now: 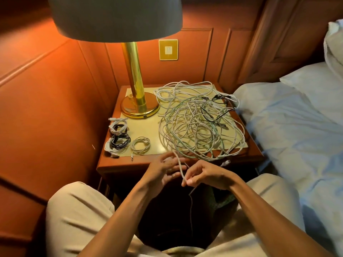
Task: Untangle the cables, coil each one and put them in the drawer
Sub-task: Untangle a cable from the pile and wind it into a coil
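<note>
while seated facing it, the person has a wooden nightstand (pixel 118 165) in front of the knees, its top covered by a pale yellow inlay; head view only. room: orange-brown panelled wall (pixel 46 93) left and behind, brass wall plate (pixel 168 49) behind the stand, bed with white bedding (pixel 289 127) to the right, one pillow (pixel 315 80) visible plus another white bundle at the far right edge. one brass lamp (pixel 134 89) stands on the back-left of the top, its grey shade (pixel 115 17) filling the upper frame. tangled cables (pixel 198 119) cover the right half of the top: a loose heap of mostly white and pale green loops with a couple of thin black leads near the back right; strand count in the heap cannot be told. some loops hang over the front and right edges. coiled cables (pixel 120 138) sit at the front-left of the top: a cluster of white and black coils touching each other, exact count unclear, about four, plus one separate white coil (pixel 140 144) just beside it. left hand (pixel 167 170) is at the front edge, fingers spread and loosely curved, a white cable (pixel 180 167) running across them. right hand (pixel 206 176) pinches that same cable between thumb and fingertips, remaining fingers curled; its tail drops down between the knees. drawer not discernible, the stand's front being in shadow.
</note>
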The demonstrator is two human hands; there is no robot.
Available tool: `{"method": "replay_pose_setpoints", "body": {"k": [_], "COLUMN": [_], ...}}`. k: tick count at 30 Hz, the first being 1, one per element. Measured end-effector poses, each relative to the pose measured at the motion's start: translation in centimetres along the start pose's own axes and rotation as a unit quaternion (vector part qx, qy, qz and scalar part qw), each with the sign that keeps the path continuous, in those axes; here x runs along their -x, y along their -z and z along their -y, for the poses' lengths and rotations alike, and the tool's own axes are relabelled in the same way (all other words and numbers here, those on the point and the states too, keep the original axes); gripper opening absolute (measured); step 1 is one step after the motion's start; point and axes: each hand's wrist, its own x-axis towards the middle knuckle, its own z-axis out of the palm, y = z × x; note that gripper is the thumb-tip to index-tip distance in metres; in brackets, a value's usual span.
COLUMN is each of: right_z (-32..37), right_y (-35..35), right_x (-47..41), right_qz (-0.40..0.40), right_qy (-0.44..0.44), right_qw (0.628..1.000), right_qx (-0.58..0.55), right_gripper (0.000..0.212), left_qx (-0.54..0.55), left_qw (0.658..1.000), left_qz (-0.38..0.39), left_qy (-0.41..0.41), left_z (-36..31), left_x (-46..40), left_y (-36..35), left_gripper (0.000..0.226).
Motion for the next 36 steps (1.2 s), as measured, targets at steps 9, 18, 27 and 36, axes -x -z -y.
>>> {"method": "replay_pose_setpoints", "body": {"k": [9,18,27,36], "right_z": [-3.5,-4.4,-5.2,-4.7], "right_y": [0.3,-0.8,-2.7,-5.3], "right_x": [2.3,1.6,-0.9,-0.7], "right_qz": [-0.044,-0.315,-0.362,-0.235], "right_qy": [0.028,0.031,0.017,-0.014], "right_qw": [0.99,0.931,0.917,0.966], "right_qx": [-0.13,-0.181,-0.169,-0.102], "right_gripper": [0.016,0.018,0.014,0.018], "left_qx": [0.134,-0.158,-0.097,0.214], "left_qw": [0.981,0.983,0.981,0.974], "left_qz": [-0.141,0.072,0.148,-0.071], "left_qy": [0.017,0.056,0.074,-0.022], "left_z": [1.1,2.3,2.9,0.0], "left_x": [1.9,4.7,3.8,1.7], "left_y": [2.2,3.2,0.9,-0.7], "left_gripper": [0.025,0.031,0.03,0.021]}}
